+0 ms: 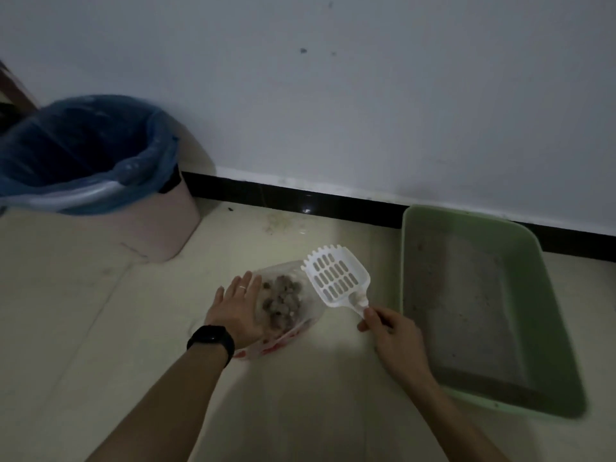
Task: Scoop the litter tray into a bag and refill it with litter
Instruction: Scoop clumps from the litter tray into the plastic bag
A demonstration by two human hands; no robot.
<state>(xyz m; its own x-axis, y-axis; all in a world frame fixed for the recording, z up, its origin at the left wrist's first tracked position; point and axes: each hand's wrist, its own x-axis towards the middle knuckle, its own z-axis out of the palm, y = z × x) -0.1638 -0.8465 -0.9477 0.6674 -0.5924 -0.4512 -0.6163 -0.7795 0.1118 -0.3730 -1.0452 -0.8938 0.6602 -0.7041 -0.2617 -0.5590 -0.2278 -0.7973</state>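
while right hand [388, 328] pinches scoop [336, 281], bag [310, 305] touches left fingers [246, 285]

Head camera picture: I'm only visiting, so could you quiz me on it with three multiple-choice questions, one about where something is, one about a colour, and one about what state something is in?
1. Where is the litter tray relative to the bag?
A. to its left
B. to its right
C. inside it

2. What colour is the litter tray?
A. pink
B. blue
C. green

3. What is the right hand doing?
A. gripping the scoop by its handle
B. resting open on the bag
C. lifting the litter tray

Answers:
1 B: the tray stands at the right of the view, the bag nearer the middle.
2 C: its walls are pale green.
3 A: its fingers curl round the handle.
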